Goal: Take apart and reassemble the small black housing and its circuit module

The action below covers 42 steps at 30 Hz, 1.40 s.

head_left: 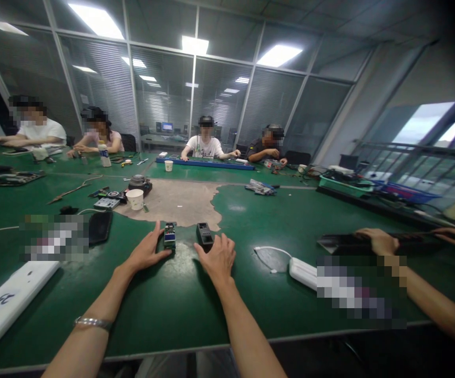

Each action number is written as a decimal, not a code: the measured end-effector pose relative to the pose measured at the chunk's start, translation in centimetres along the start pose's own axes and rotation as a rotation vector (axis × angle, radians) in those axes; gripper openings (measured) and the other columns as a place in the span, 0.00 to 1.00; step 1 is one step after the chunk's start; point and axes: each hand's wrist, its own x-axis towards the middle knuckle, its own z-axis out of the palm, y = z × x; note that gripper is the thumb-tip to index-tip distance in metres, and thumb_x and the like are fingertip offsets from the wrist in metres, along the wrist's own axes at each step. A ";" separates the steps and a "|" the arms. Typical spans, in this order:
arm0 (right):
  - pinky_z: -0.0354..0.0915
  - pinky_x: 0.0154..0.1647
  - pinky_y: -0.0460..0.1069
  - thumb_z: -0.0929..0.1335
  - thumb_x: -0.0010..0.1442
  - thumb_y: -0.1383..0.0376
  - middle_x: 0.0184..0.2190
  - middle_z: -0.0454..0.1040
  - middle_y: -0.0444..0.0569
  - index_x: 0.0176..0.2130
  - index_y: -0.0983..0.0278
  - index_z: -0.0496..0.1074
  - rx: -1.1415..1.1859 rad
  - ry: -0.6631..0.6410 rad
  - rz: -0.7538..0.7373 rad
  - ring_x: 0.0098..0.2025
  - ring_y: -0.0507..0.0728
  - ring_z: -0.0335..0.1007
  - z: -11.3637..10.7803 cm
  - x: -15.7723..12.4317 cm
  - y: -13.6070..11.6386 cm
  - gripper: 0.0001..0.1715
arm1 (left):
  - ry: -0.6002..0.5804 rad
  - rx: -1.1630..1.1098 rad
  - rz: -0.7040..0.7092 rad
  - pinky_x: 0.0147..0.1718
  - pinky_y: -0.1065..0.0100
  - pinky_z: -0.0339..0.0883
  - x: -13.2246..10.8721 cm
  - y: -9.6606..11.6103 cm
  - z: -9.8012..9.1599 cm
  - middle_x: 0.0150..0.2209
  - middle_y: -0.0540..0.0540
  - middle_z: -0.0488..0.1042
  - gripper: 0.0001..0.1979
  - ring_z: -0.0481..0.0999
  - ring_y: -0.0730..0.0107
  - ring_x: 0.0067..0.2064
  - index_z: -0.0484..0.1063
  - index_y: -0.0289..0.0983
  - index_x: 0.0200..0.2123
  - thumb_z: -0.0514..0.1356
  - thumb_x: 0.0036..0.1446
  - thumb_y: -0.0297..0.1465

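Observation:
My left hand [146, 252] rests on the green table with thumb and index finger spread. Its thumb tip is at the near end of a small circuit board module [169, 236], while the index finger stands apart from its left side. My right hand [218, 257] has curved fingers around the near end of a black plastic housing [204, 234]. The thumb lies along its left side and the other fingers along its right, partly hiding it. A narrow strip of table separates the board and the housing.
White power strips lie left [10, 304] and right [304, 273], both partly pixelated. A paper cup [135, 199] stands beside loose electronic parts. At right, a co-worker's hand [381, 242] rests on a long black part [345, 241]. Several people sit across the table.

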 end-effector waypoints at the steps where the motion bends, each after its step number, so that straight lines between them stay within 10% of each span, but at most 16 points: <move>1: 0.62 0.59 0.62 0.73 0.62 0.42 0.65 0.68 0.69 0.56 0.71 0.76 0.006 0.004 0.001 0.65 0.74 0.60 0.0 0.0 0.0 0.39 | 0.000 0.000 0.000 0.68 0.38 0.57 0.0 0.1 0.0 0.70 0.26 0.64 0.59 0.64 0.35 0.70 0.29 0.33 0.78 0.66 0.62 0.46; 24: 0.61 0.63 0.60 0.72 0.65 0.52 0.63 0.71 0.64 0.46 0.67 0.82 0.171 0.034 -0.053 0.65 0.71 0.62 0.5 0.7 0.7 0.22 | -0.018 0.003 -0.001 0.69 0.36 0.54 0.4 -0.1 0.1 0.71 0.26 0.61 0.58 0.63 0.33 0.71 0.30 0.37 0.78 0.67 0.61 0.45; 42: 0.61 0.60 0.57 0.71 0.64 0.46 0.58 0.76 0.64 0.45 0.67 0.85 0.244 -0.110 -0.124 0.61 0.71 0.65 -0.8 1.5 -10.2 0.28 | 0.032 -0.038 0.005 0.67 0.42 0.60 0.2 0.7 0.3 0.67 0.28 0.68 0.60 0.67 0.41 0.69 0.28 0.34 0.78 0.68 0.60 0.41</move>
